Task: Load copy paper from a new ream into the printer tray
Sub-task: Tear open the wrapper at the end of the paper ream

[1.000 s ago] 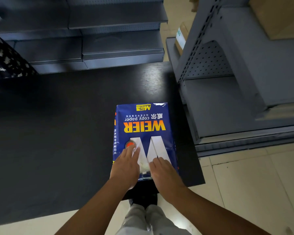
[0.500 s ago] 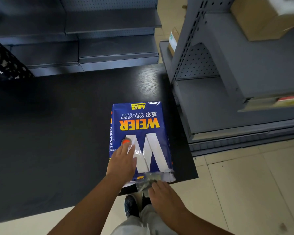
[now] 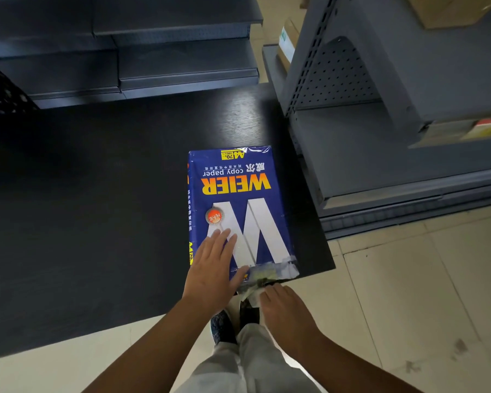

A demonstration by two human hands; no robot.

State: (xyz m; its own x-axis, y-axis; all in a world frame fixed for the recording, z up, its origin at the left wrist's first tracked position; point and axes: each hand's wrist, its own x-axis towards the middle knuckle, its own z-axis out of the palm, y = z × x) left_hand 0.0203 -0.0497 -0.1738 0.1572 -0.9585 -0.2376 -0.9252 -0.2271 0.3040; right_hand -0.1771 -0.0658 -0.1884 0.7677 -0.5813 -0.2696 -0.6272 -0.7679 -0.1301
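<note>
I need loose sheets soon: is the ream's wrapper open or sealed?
Partly open: the ream has torn, crumpled wrapping at its near end, which the right hand grips. The rest looks sealed.

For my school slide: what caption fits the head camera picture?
Left hand steadies a blue copy paper ream while right hand tears its wrapper.

One ream, one table, two hands, two shoes.

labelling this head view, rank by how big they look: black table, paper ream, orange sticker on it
1. black table
2. paper ream
3. orange sticker
The gaps are plain, so nearness to the camera does not blur the order.
</note>
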